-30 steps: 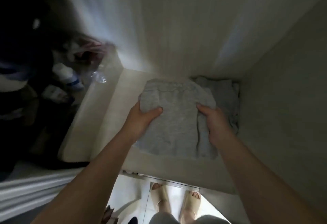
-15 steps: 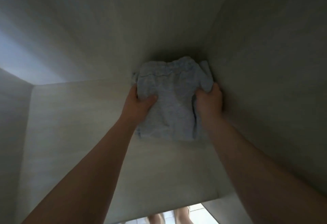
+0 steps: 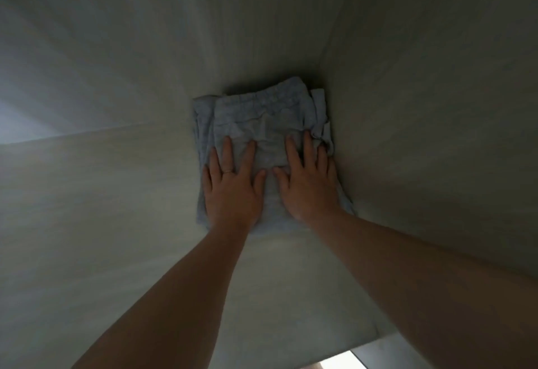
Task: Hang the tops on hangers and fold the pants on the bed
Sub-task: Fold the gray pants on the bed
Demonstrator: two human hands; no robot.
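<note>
Both hands [image 3: 233,191] now flat on pants [image 3: 262,118]

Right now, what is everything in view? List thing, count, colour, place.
folded pants: one, pale grey, on the shelf in the back right corner.
other cloth: count unclear, pale grey, edges showing at the pants' right side.
shelf: one, pale wood-grain, under the pants.
cabinet walls: two, pale, behind and right of the pants.
floor: one bright strip, bottom edge.
left hand: one, flat on the pants, thin ring on one finger.
right hand: one, flat on the pants, beside the left.
</note>
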